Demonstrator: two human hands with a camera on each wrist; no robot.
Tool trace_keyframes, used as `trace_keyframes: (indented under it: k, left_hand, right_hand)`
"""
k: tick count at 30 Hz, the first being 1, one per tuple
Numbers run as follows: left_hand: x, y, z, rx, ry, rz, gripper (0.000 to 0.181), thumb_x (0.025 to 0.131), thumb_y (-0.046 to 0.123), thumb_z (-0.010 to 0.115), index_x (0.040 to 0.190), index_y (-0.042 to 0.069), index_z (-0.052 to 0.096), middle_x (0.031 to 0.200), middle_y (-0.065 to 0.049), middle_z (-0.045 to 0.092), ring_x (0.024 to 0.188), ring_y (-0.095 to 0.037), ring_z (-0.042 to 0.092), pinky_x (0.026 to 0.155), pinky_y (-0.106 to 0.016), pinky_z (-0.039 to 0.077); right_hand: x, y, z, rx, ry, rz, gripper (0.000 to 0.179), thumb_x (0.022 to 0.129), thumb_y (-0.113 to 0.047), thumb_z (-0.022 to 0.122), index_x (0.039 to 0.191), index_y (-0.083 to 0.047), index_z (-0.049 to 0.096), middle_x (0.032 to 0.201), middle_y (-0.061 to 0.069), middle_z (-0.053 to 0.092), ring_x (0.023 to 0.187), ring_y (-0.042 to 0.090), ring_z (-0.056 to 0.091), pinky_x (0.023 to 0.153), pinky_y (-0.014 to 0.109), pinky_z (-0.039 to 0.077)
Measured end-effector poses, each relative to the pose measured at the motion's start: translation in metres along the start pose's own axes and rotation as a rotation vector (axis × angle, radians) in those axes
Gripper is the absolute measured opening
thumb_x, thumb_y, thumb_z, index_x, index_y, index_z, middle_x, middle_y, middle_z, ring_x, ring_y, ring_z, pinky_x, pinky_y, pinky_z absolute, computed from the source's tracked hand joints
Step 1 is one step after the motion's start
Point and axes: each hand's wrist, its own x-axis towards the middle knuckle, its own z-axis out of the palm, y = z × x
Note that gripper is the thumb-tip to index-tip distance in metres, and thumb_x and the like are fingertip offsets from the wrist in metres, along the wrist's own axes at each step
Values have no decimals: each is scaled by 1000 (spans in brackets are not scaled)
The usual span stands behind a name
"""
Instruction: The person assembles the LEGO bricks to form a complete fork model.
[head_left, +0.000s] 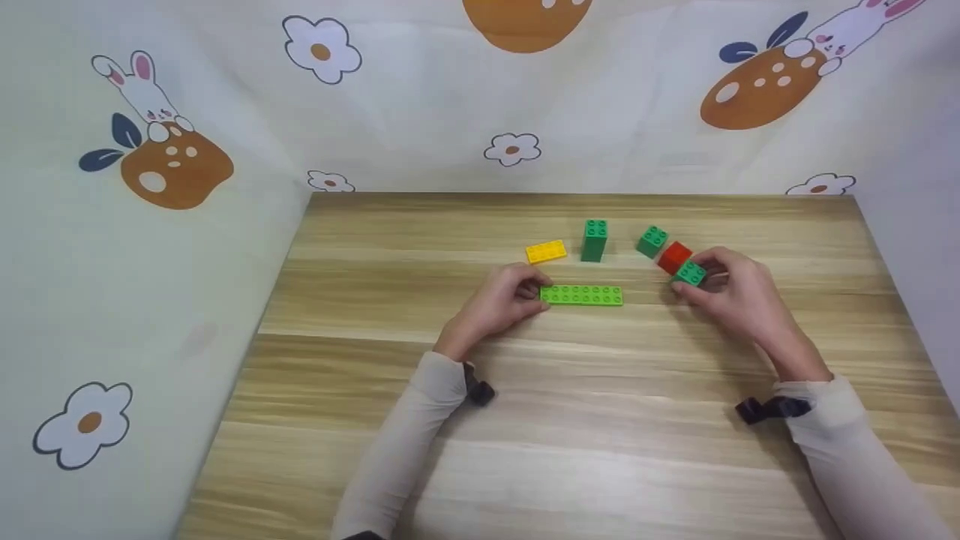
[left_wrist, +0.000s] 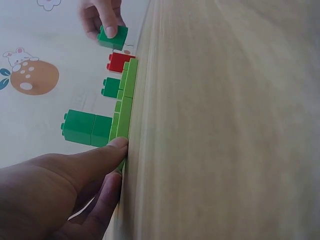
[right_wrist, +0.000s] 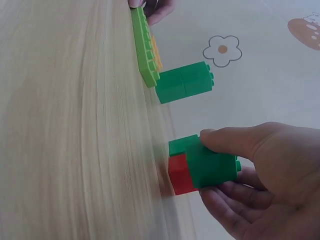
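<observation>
My left hand (head_left: pixel 501 301) pinches the left end of a long light green brick (head_left: pixel 583 295) between thumb and fingers; the brick lies flat on the table, studs up. In my right hand (head_left: pixel 750 294) a green square brick (head_left: pixel 690 274) is gripped by thumb and fingers. That brick is held a little above the table, overlapping a red brick (head_left: pixel 675 256) in the head view. In the right wrist view, the held green brick (right_wrist: pixel 212 162) hides part of the red brick (right_wrist: pixel 181 175). Another green square brick (head_left: pixel 652 241) stands just behind and left of the red one.
A tall green stack (head_left: pixel 594 241) of two bricks stands behind the long brick. To its left lies a flat yellow brick (head_left: pixel 546 251). The wooden table (head_left: pixel 600 420) meets a patterned cloth wall (head_left: pixel 420 135) at the back and sides.
</observation>
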Motion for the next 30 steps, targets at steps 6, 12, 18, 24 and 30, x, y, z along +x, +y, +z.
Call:
trace_keyframes:
  k: [6, 12, 18, 24, 30]
  left_hand:
    - [0, -1, 0, -4, -1, 7, 31, 95, 7, 83, 126, 3, 76, 124, -12, 75, 106, -20, 73, 97, -30, 64]
    - [-1, 0, 0, -8, -1, 13, 32, 96, 7, 83, 126, 3, 75, 125, -12, 75, 107, -21, 73, 99, -32, 64]
    - [-1, -2, -1, -5, 0, 20, 31, 95, 7, 83, 125, 3, 76, 125, -13, 75, 107, -22, 74, 98, -31, 64]
    - [0, -2, -1, 8, 5, 28, 31, 95, 7, 83, 125, 3, 76, 124, -13, 76, 106, -22, 74, 96, -31, 65]
    - [0, -2, 0, 10, 10, 22, 32, 94, 7, 84, 125, 3, 76, 124, -12, 75, 105, -20, 73, 96, -27, 64]
  right_hand:
    - [3, -8, 8, 37, 5, -60, 42, 93, -22, 88, 127, -4, 71, 126, 18, 74, 115, 37, 75, 96, 26, 64]
    - [5, -18, 19, 96, -39, -95, 42, 92, -19, 89, 128, -6, 72, 126, 15, 73, 119, 37, 73, 104, 55, 60]
    - [9, -26, 32, 162, -93, -133, 43, 92, -20, 89, 128, -7, 71, 126, 14, 73, 117, 35, 75, 102, 51, 62]
    - [14, -32, 45, 183, -137, -182, 38, 92, -14, 89, 126, -7, 73, 123, 11, 76, 117, 31, 75, 104, 46, 62]
    - [18, -37, 53, 161, -169, -219, 39, 91, -11, 89, 126, -6, 73, 124, 10, 76, 117, 29, 74, 106, 47, 61]
